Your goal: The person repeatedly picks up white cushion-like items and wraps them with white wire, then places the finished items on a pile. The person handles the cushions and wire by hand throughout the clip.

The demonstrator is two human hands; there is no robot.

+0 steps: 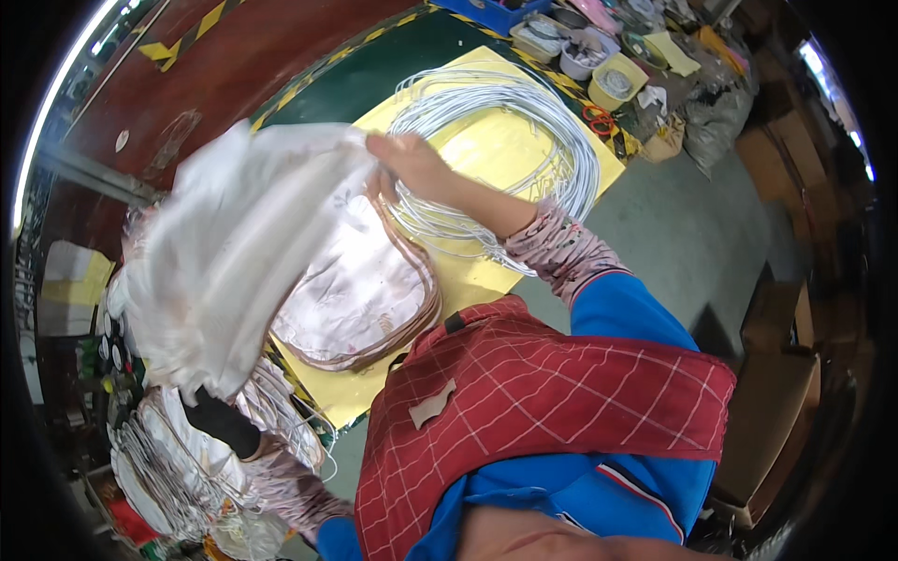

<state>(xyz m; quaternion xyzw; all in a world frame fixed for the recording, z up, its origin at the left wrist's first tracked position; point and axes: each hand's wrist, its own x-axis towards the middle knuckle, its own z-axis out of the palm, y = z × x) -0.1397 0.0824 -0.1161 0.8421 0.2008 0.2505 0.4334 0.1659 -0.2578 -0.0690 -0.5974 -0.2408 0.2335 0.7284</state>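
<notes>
A large piece of thin white fabric (253, 215) is spread out at the left, blurred by motion. Its upper right corner is pinched in the fingers of my right hand (412, 166). My left hand (223, 423), in a dark glove, meets the lower edge of this fabric; its fingers are hidden or smeared. Under the raised fabric lies a stack of white printed fabric pieces with brown edging (360, 309), rounded at the corners. Beside my right hand, a bundle of white wire loops (571, 154) rests on a yellow sheet (458, 271).
More white wire-edged pieces (168, 467) are heaped at the lower left. Small tubs (613, 82), orange-handled scissors (599, 120) and a grey plastic sack (720, 122) stand at the far right. Cardboard boxes (772, 421) line the right side. Yellow-black tape marks the green table's edge.
</notes>
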